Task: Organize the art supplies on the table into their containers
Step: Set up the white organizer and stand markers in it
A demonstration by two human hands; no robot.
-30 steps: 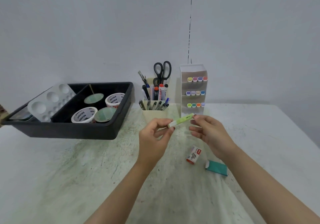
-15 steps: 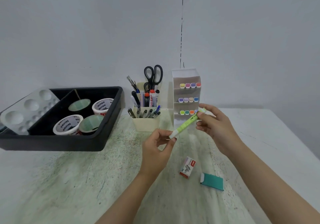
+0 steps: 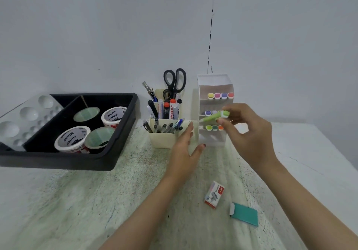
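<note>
Hands: my right hand (image 3: 249, 133) pinches green marker (image 3: 214, 116) at rack (image 3: 213, 79), left hand (image 3: 186, 149) flat; staples box (image 3: 214, 194), teal case (image 3: 245, 214) unsorted at 5 o'clock.

One black tray (image 3: 64, 164), one white palette (image 3: 25, 120) and four paint tubs (image 3: 72, 138) are counted. One pair of scissors (image 3: 175, 79) is seen in the single cream pen holder (image 3: 163, 141), and nine marker caps (image 3: 217, 95) are visible in the single white rack (image 3: 213, 78), with one green marker (image 3: 214, 116) besides. One staples box (image 3: 214, 194) and one teal case (image 3: 245, 216) are also counted.
</note>
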